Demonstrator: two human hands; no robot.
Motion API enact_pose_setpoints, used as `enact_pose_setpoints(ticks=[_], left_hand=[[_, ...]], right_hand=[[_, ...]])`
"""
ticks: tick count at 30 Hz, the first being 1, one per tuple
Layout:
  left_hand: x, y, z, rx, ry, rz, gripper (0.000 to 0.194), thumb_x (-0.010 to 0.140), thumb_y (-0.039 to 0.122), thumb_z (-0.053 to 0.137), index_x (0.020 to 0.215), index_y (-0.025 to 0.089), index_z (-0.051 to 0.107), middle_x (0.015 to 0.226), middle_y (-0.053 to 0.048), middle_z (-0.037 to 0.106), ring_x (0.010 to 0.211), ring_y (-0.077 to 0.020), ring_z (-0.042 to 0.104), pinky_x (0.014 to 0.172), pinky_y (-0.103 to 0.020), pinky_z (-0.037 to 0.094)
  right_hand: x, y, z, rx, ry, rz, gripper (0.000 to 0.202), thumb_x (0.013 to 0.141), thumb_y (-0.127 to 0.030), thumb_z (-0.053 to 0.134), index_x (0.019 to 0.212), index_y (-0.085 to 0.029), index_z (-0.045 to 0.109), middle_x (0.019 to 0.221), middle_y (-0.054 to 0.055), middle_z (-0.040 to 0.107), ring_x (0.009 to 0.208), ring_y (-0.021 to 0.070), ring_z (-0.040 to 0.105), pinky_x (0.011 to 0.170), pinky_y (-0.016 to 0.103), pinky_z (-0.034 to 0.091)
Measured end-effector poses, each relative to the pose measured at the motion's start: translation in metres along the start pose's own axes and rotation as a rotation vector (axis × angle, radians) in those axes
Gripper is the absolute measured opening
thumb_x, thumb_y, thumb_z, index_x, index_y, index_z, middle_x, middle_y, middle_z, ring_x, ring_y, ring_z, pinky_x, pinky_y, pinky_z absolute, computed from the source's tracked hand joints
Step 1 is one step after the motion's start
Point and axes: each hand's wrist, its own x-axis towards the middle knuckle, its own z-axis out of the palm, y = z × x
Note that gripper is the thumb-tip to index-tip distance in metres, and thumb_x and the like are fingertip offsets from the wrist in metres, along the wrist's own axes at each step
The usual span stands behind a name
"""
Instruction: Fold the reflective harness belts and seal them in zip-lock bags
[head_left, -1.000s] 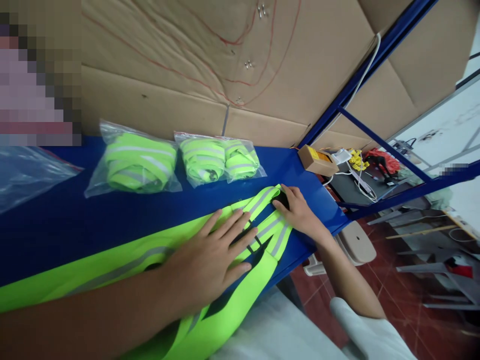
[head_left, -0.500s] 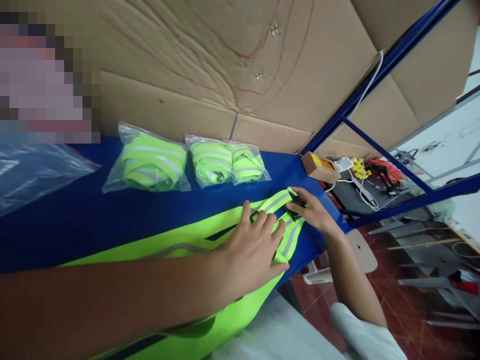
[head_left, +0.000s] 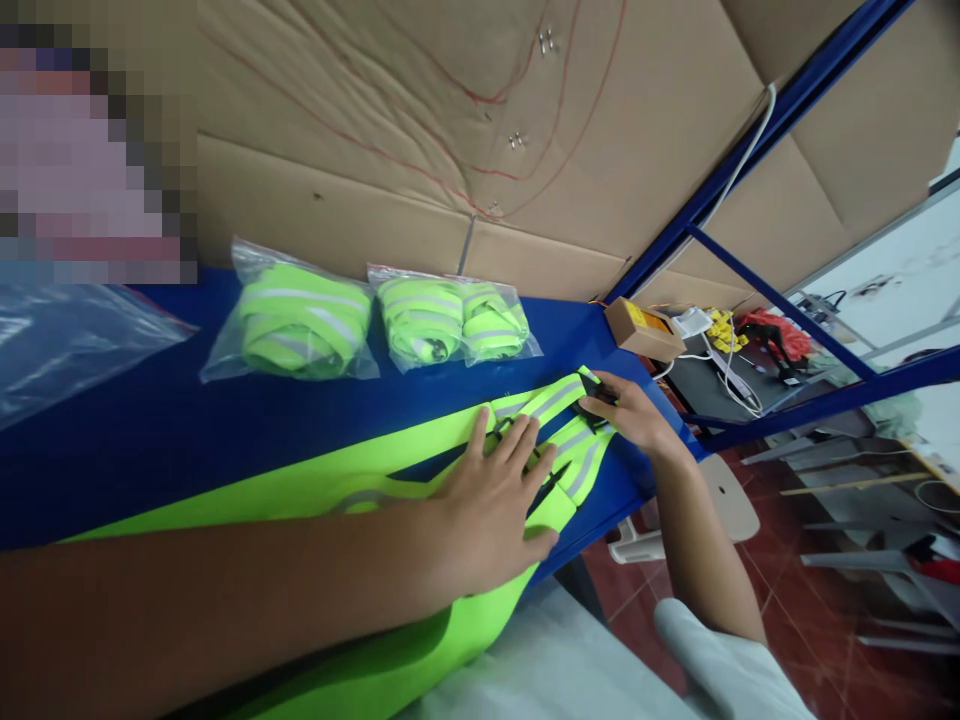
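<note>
Neon yellow-green reflective straps [head_left: 577, 440] with grey stripes lie over the blue table and reach down to my lap. My left hand [head_left: 495, 510] rests flat on them with its fingers spread, and small black adjusters show around its fingertips. At the far right end of the straps, my right hand [head_left: 634, 415] pinches a black buckle [head_left: 594, 408] between thumb and fingers. The buckle is partly covered by those fingers. Wide green bands [head_left: 300, 480] run left from under my left hand and pass behind my forearm.
Clear bags with rolled green straps, a larger bag [head_left: 304, 325] and a smaller one [head_left: 424, 320], stand along the cardboard wall [head_left: 547, 240]. A clear plastic bag [head_left: 67, 345] lies at left. A small carton [head_left: 643, 332] sits near the blue frame. A stool [head_left: 720, 500] stands beyond the table edge.
My left hand has slid a little to the left along the straps, baring more of them and the black adjusters. My right hand stays at the buckle.
</note>
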Motion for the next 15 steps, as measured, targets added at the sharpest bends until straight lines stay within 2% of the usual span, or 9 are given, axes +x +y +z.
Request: enact_pose_setpoints(ticks=[3,5,9,11,13,15], left_hand=[[0.002,-0.013,-0.013,-0.004,-0.038,-0.011,0.07,0.098,0.046,0.053,0.159,0.021,0.032,0.17,-0.019,0.008,0.156,-0.0384,0.018,0.12,-0.065,0.025],[0.005,-0.024,-0.018,0.01,-0.057,-0.028,0.065,0.099,0.037,0.054,0.159,0.023,0.032,0.171,-0.016,0.003,0.156,-0.0378,0.019,0.12,-0.057,0.031],[0.006,-0.036,-0.023,0.086,-0.083,-0.027,0.064,0.104,0.04,0.045,0.162,0.023,0.025,0.17,-0.016,0.008,0.158,-0.0357,0.01,0.122,-0.061,0.023],[0.003,-0.033,-0.027,0.125,-0.095,-0.041,0.069,0.103,0.045,0.047,0.162,0.02,0.023,0.17,-0.018,0.013,0.158,-0.0362,0.013,0.123,-0.061,0.022],[-0.004,-0.027,-0.036,0.156,-0.083,-0.082,0.073,0.1,0.051,0.05,0.16,0.015,0.029,0.165,-0.02,0.029,0.152,-0.0389,0.03,0.119,-0.059,0.03],[-0.015,-0.021,-0.045,0.184,-0.075,-0.137,0.071,0.098,0.052,0.053,0.156,0.014,0.039,0.153,-0.021,0.049,0.136,-0.0391,0.05,0.11,-0.057,0.042]], right_hand=[[0.001,0.003,-0.002,-0.025,0.05,0.003,0.049,0.081,-0.045,0.074,0.121,-0.018,0.066,0.107,0.006,0.073,0.095,0.0241,0.067,0.082,0.034,0.054],[0.001,0.005,-0.003,-0.036,0.055,0.004,0.049,0.082,-0.047,0.073,0.121,-0.018,0.066,0.106,0.006,0.073,0.094,0.024,0.067,0.079,0.033,0.054],[0.003,0.006,-0.004,-0.069,0.055,-0.027,0.049,0.083,-0.05,0.071,0.121,-0.018,0.066,0.108,0.006,0.073,0.096,0.0246,0.067,0.079,0.033,0.054],[0.004,0.008,-0.004,-0.109,0.068,-0.04,0.048,0.084,-0.049,0.07,0.12,-0.018,0.066,0.108,0.006,0.073,0.097,0.025,0.067,0.082,0.034,0.054],[0.006,0.013,-0.005,-0.162,0.102,-0.051,0.047,0.084,-0.048,0.069,0.12,-0.018,0.066,0.108,0.007,0.073,0.097,0.0256,0.067,0.085,0.037,0.054],[0.008,0.017,-0.008,-0.205,0.155,-0.061,0.048,0.083,-0.047,0.069,0.121,-0.018,0.066,0.109,0.007,0.073,0.099,0.0267,0.067,0.088,0.039,0.053]])
